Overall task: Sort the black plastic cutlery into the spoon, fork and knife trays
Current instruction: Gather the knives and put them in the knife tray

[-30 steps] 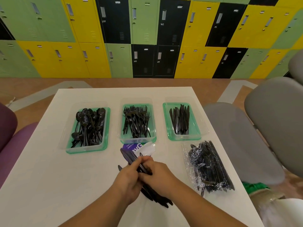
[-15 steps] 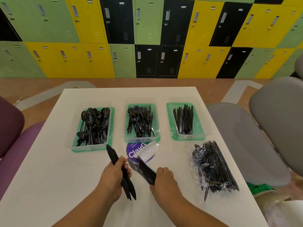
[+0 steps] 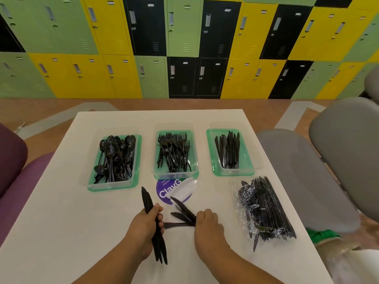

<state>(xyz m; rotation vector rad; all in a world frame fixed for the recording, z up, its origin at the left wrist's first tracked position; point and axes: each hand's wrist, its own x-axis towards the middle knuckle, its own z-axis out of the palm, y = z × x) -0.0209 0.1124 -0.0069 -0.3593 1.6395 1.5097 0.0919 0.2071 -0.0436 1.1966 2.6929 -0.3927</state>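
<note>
Three green-rimmed clear trays stand in a row: the spoon tray on the left, the fork tray in the middle, the knife tray on the right. My left hand grips a bundle of black knives that points away from me. My right hand rests on several loose black knives fanned on the table, fingers curled over their handles. A clear plastic bag of black cutlery lies to the right.
The white table carries a purple round sticker with a torn white wrapper on it. Grey chairs stand on the right, a purple seat on the left, lockers behind.
My hands have parted: the left pulled a knife bundle leftward, the right stayed on the other knives, which now fan out on the table.
</note>
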